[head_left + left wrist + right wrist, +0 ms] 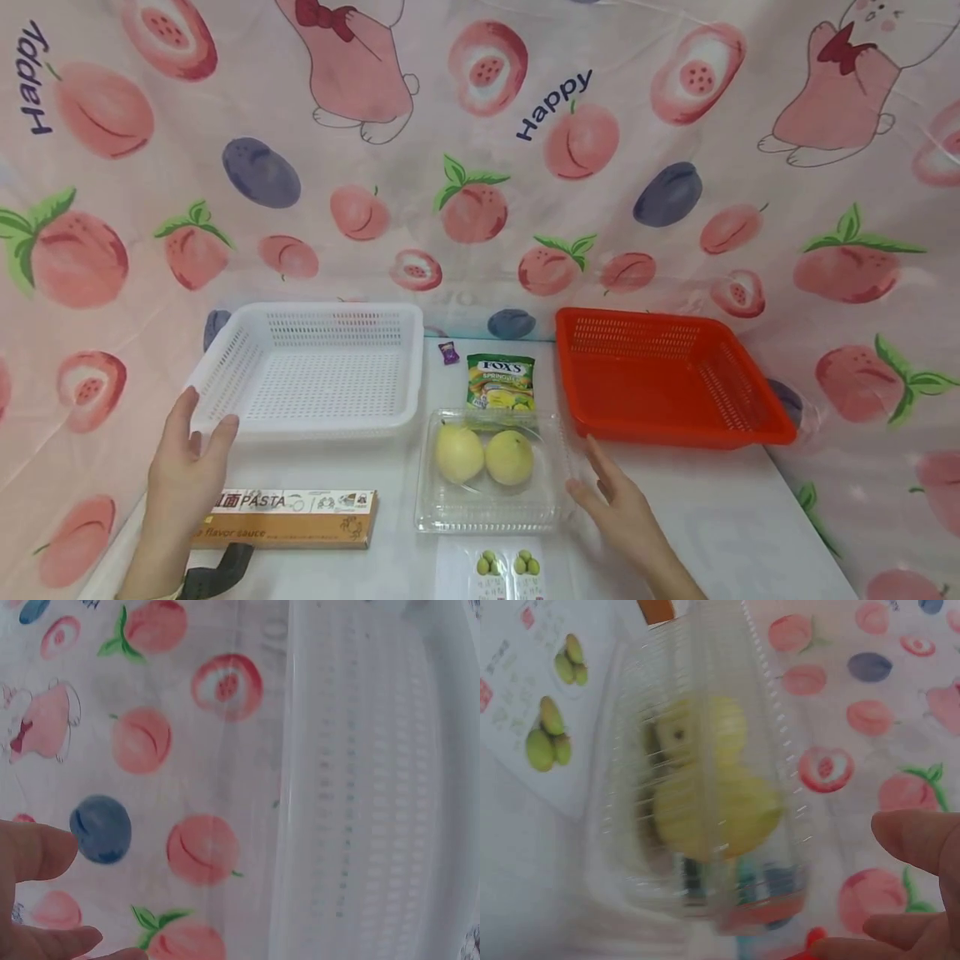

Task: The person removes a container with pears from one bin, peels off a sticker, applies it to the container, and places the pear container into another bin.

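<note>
My left hand [187,471] hovers by the front left corner of a white plastic basket [322,430], its fingers extended and nothing in them. Below that hand lies a pasta box [300,533], partly covered by the hand and wrist. My right hand [618,512] is held beside a clear plastic container [487,518], fingers spread and holding nothing. Two yellow-green round fruits [460,452] show inside the container. Just beyond that hand sits a red plastic basket [675,433]; whether a fingertip touches it I cannot tell. In the right wrist view the thumb [915,836] is apart from the container.
A green Fox's candy bag [501,379] lies behind the container, with a small purple wrapped sweet [448,352] to its left. In front is a printed sheet [457,575] with fruit pictures. A fruit-patterned cloth [495,150] rises behind the white table [720,517].
</note>
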`<state>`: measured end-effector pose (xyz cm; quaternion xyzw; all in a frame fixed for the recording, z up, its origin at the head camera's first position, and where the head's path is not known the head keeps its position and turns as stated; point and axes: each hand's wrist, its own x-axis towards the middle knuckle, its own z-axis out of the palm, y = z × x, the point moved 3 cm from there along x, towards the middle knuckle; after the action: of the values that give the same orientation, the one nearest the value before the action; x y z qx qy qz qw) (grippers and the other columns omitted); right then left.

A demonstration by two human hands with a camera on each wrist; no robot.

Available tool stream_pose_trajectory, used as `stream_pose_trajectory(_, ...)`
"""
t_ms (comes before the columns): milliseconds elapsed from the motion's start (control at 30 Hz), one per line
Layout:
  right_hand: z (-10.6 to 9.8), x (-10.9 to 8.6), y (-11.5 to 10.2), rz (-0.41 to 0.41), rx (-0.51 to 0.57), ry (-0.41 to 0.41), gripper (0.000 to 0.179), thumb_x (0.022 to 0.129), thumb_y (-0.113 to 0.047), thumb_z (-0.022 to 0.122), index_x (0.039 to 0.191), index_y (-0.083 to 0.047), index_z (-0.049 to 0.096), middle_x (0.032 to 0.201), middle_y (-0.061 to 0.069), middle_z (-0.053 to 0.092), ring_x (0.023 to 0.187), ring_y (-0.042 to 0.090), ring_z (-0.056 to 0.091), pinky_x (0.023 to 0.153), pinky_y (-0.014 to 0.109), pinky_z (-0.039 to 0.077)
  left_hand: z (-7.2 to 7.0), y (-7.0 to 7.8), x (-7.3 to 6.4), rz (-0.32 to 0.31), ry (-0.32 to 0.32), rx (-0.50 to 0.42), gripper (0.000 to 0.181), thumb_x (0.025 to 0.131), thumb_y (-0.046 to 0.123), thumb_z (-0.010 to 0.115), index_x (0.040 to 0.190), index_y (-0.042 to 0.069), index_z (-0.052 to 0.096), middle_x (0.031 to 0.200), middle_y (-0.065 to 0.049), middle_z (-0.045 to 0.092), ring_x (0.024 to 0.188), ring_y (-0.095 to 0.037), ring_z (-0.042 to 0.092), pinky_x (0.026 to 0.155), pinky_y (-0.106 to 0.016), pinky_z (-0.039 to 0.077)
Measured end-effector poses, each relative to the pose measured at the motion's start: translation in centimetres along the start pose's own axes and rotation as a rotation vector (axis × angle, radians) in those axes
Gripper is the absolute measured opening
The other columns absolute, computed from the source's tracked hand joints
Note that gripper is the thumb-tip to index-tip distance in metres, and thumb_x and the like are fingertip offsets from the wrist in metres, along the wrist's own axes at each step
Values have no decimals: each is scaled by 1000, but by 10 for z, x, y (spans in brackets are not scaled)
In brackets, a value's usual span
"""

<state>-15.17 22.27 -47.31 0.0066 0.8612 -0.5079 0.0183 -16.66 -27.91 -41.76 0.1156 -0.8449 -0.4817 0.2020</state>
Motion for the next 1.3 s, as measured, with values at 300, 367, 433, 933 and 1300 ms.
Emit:
stream_pose_trajectory(300, -4, -17, -32, -128, -19, 40, 73, 91, -39, 69, 152, -16, 37, 152, 0, 37, 139, 21, 33, 108, 29, 32, 47, 40, -45, 138, -212, -159, 60, 103, 26, 52, 153, 8, 26, 153, -14, 33, 136, -34, 35, 97, -9, 36)
stream_pose_trajectory(367, -3, -21, -37, -125, 24, 26, 72, 90, -36, 70, 150, -14, 39, 150, 0, 40, 138, 20, 35, 107, 27, 32, 59, 41, -56, 161, -252, -186, 56, 102, 23, 53, 151, 7, 31, 148, -12, 40, 134, -29, 39, 97, -11, 38)
stream_pose_trajectory(433, -1, -25, -41, -91, 90, -4, 67, 90, -32, 71, 148, -13, 43, 146, 0, 46, 135, 19, 40, 105, 26, 37, 72, 41, -68, 177, -294, -214, 51, 102, 20, 54, 148, 7, 36, 144, -8, 45, 129, -23, 45, 96, -14, 42)
stream_pose_trajectory(933, 42, -48, -18, 51, 389, -675, 39, 100, -16, 57, 131, 7, 56, 103, 16, 66, 84, 23, 62, 75, 24, 56, 128, 12, -118, -261, -758, -494, 50, 100, 12, 56, 133, -20, 38, 117, -24, 59, 103, -34, 62, 84, -32, 57)
stream_pose_trajectory(1300, 80, -42, 20, 68, 63, -522, 51, 91, -25, 69, 133, 1, 57, 88, -2, 60, 64, 12, 55, 54, 20, 49, 164, -14, -130, -390, -1007, -538, 61, 99, 13, 55, 134, -28, 27, 103, -16, 66, 97, -27, 66, 86, -35, 56)
